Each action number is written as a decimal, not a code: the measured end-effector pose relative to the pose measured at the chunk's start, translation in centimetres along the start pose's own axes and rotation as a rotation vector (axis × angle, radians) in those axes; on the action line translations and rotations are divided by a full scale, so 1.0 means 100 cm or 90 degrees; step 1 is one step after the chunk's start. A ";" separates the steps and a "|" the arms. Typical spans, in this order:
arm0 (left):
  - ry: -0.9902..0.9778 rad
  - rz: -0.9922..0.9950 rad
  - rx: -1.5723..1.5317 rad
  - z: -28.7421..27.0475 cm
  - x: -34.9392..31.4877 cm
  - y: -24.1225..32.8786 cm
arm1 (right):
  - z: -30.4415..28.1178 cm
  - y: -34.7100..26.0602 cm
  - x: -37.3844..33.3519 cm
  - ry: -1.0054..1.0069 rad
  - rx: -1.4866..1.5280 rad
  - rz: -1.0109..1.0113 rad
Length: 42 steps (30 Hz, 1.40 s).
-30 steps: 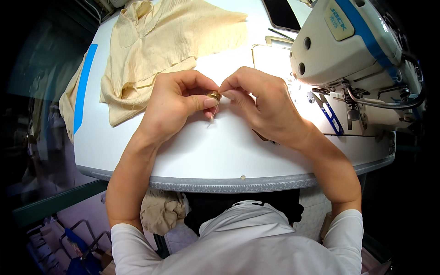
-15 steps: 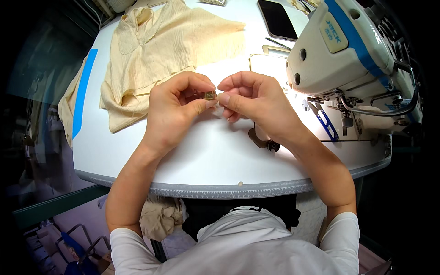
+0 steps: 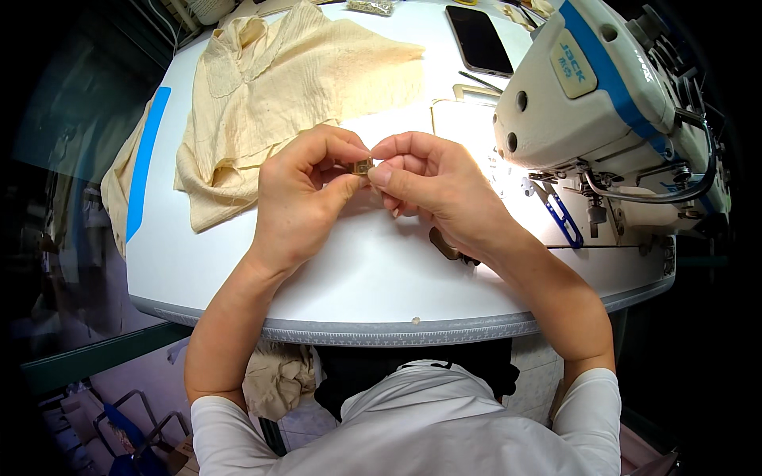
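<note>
Between the thumb and fingers of my left hand (image 3: 305,194) is a small brass-coloured metal piece (image 3: 362,167), squarish, with most of it covered by the fingers. My right hand (image 3: 432,178) meets it from the other side, thumb and fingers closed at its edge. Whether those right fingertips hold the piece itself or something finer cannot be made out. Both hands are raised over the middle of the white table (image 3: 357,278). Behind the left hand lies a cream crinkled garment (image 3: 278,79), spread out with its neckline at the upper left.
A white and blue sewing machine (image 3: 587,87) fills the right side, with blue thread snips (image 3: 565,218) beside its needle area. A black phone (image 3: 479,40) lies at the back. Under my right wrist is a dark brown object (image 3: 443,244). A ruler strip (image 3: 397,331) edges the table's front.
My right hand has shifted slightly left and its fingertips press closer to the small metal piece. The left hand stays nearly in place. The view has moved a little.
</note>
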<state>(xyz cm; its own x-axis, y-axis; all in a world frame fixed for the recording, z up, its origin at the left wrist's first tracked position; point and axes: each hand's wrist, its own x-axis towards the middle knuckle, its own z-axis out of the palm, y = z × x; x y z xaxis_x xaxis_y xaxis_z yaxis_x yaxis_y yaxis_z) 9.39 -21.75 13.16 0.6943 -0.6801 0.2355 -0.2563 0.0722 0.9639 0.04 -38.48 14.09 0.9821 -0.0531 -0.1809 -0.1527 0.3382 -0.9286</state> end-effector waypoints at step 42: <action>0.124 0.227 0.192 0.001 0.000 -0.005 | 0.006 -0.016 0.012 0.023 -0.145 0.019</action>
<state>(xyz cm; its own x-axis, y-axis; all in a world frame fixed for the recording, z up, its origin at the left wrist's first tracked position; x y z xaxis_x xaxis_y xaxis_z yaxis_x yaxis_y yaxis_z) 9.41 -21.84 12.66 0.6333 -0.5001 0.5906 -0.6636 0.0419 0.7469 1.48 -38.55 15.53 0.9729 -0.0812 -0.2163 -0.2060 0.1195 -0.9712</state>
